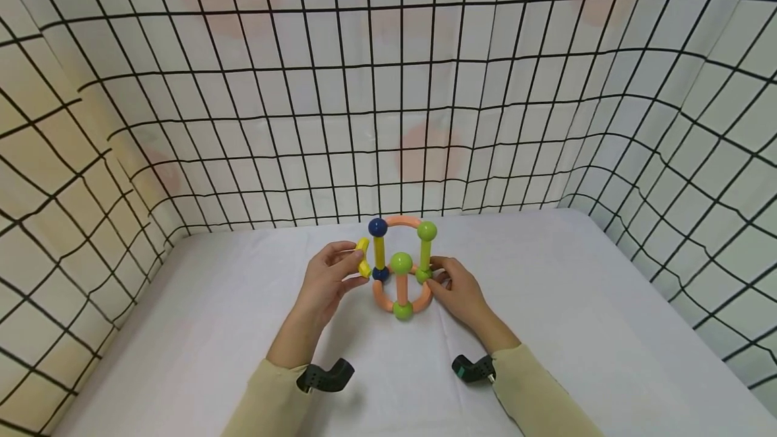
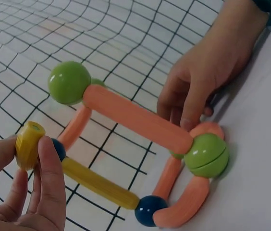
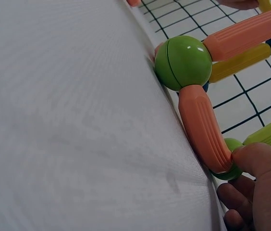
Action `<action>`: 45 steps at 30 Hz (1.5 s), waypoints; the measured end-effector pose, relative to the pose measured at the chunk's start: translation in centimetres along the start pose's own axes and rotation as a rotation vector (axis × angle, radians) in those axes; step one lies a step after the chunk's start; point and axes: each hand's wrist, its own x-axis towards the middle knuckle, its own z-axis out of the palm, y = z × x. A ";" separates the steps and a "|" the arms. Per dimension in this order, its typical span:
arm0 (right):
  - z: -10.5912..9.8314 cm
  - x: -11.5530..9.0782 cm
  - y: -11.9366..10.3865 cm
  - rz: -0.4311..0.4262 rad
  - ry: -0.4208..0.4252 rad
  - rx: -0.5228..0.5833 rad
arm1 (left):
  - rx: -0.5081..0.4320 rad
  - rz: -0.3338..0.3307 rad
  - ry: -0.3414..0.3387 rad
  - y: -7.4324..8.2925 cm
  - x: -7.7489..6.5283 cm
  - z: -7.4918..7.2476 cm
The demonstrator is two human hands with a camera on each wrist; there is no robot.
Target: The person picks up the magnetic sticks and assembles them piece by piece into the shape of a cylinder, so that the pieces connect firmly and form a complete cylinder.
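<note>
My left hand [image 1: 324, 280] pinches a short curved yellow rod [image 2: 28, 147] between thumb and fingers, just left of a standing frame of toy rods and balls. The frame's base joins curved orange rods [image 1: 423, 301] with green and blue balls. Three straight rods rise from it: yellow [image 1: 379, 253], green [image 1: 425, 253] and orange [image 1: 402, 288]. A dark blue ball [image 1: 378, 227] and two green balls top them, and a curved orange rod [image 1: 403, 220] spans the back of the top. My right hand [image 1: 463, 290] grips the right base green ball [image 3: 230, 174], its thumb against the adjoining orange rod.
A white cloth [image 1: 534, 268] covers the tabletop under the frame. Black grid netting [image 1: 388, 113] encloses the back and both sides, with pale sheeting behind it. A dark wrist device [image 1: 328, 376] sits at the left cuff, another [image 1: 473, 369] at the right.
</note>
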 end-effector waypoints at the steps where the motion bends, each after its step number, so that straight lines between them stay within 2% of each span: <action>1: 0.0 0.0 0.0 -0.001 0.000 0.000 | -0.007 -0.003 0.003 0.0 0.0 0.2; 11: -0.1 0.1 -0.1 0.001 -0.005 -0.001 | -0.034 -0.029 0.031 0.0 0.6 1.1; 20: 0.1 0.2 -0.1 0.002 0.000 0.005 | -0.090 -0.029 0.029 0.2 0.7 1.8; 30: 0.3 0.2 -0.1 0.019 0.006 0.004 | -0.078 -0.030 0.045 0.1 0.7 2.0; 35: 0.1 0.2 -0.4 0.021 0.088 0.021 | -0.117 -0.038 0.020 -0.1 0.8 1.9; 39: -0.2 0.1 -0.8 0.008 0.231 0.041 | -0.143 -0.038 -0.013 -0.3 0.8 1.7; 42: -0.4 0.0 -1.2 -0.030 0.321 0.094 | -0.142 -0.039 -0.033 -0.4 0.8 1.6; 45: -0.6 -0.3 -1.8 -0.090 0.353 0.169 | -0.128 -0.042 -0.045 -0.4 0.8 1.5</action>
